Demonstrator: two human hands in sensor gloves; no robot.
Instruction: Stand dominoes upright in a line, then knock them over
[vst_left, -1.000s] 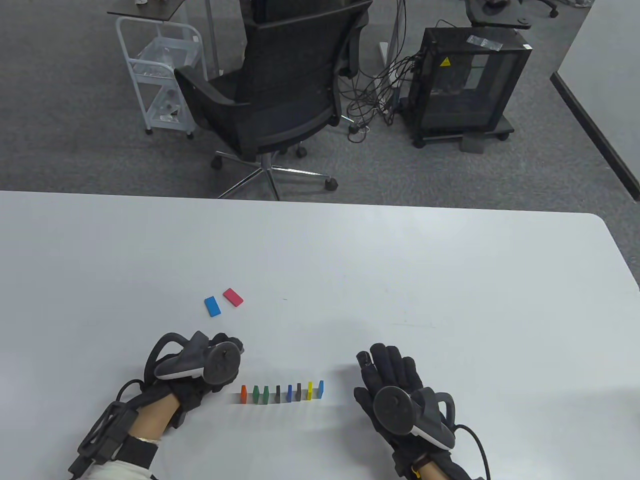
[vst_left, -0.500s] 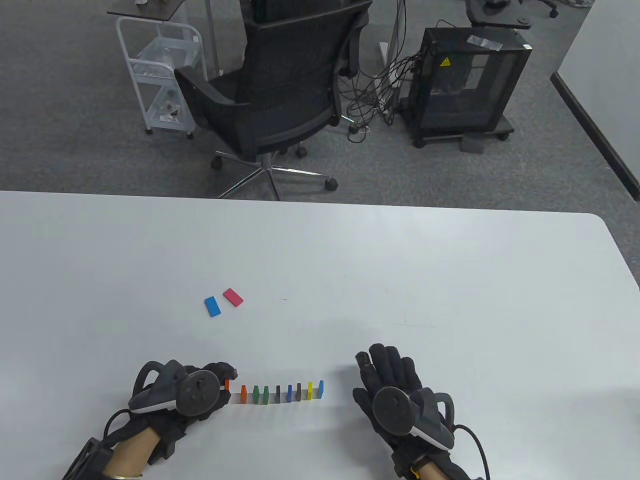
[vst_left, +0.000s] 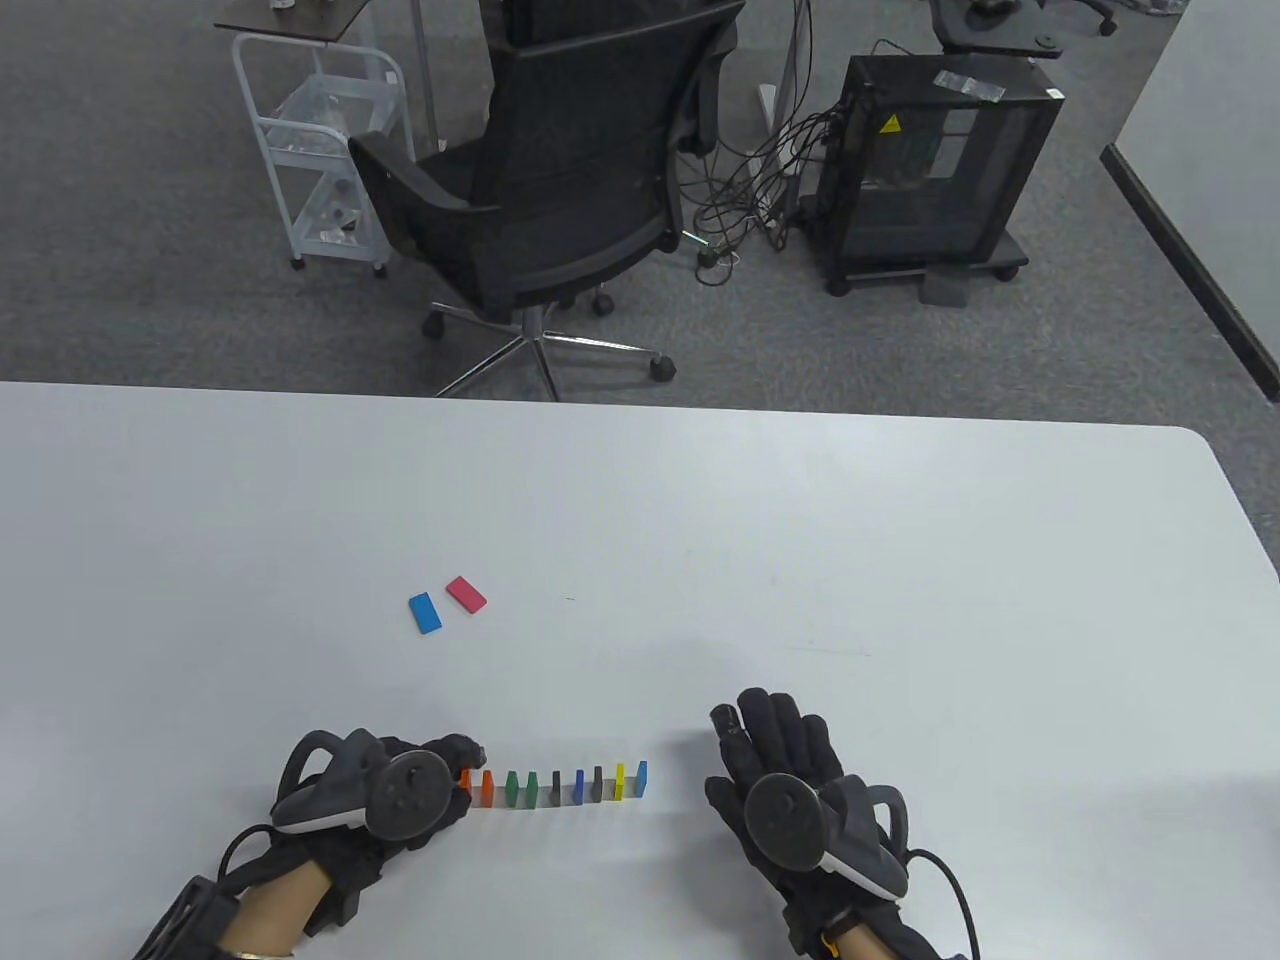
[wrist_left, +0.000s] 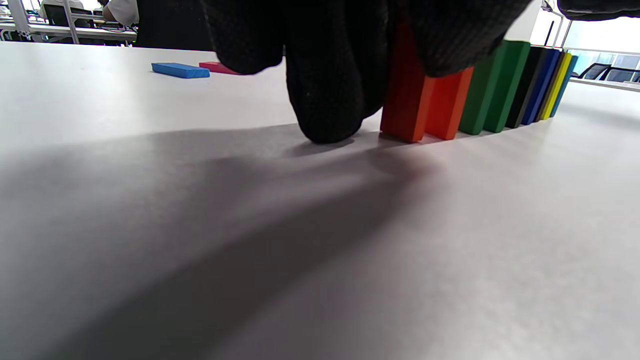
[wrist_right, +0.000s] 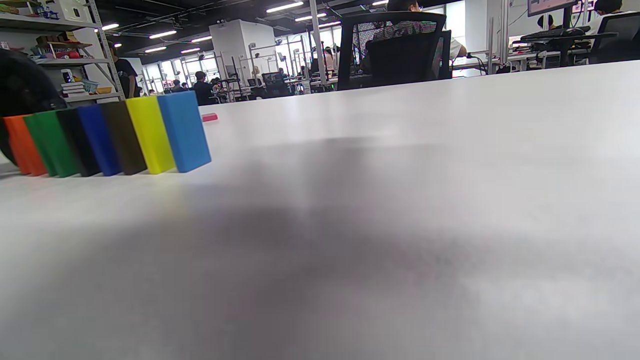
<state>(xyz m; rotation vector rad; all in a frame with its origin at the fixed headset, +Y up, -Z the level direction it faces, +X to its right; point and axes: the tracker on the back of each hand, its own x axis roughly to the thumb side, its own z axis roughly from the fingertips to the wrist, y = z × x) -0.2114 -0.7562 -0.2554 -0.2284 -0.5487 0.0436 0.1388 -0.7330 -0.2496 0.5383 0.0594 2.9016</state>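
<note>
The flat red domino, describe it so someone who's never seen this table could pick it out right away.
Start at the white table and find the upright row of dominoes between the two hands. Farther from the person than the row's left end, two dominoes lie flat side by side. The red domino is the right one; its neighbour is a blue domino.

Gloved fingers (wrist_left: 330, 90) pinch upright orange domino (wrist_left: 402, 107) at end of row (wrist_left: 505, 90).
</note>
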